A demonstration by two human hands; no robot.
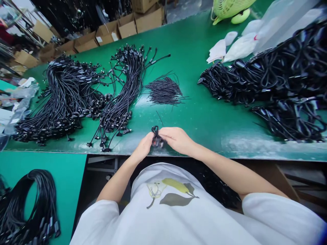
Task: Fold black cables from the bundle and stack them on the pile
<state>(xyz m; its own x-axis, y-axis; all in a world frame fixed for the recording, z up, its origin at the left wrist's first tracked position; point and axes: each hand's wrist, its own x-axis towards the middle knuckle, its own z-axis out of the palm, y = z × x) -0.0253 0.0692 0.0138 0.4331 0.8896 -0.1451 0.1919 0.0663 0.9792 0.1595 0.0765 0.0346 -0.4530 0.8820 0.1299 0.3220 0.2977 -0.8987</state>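
A folded black cable (157, 137) is held between my two hands, just above the front edge of the green table (190, 112). My left hand (145, 146) grips it from the left, its fingers closed. From the right, my right hand (177, 139) pinches the same bundle; its fingertips are partly hidden and the bundle's lower end is blurred. Just beyond my hands lies a single thin black tie (159, 118). Farther back is a pile of short black ties (165, 90).
Straight black cables lie in a smaller heap (127, 81) and a larger heap (68, 92) on the left. Folded, tied cables (268, 75) are piled on the right, near plastic bags (242, 46) and a green fan (230, 8). Coiled cables (38, 200) rest on a lower-left table.
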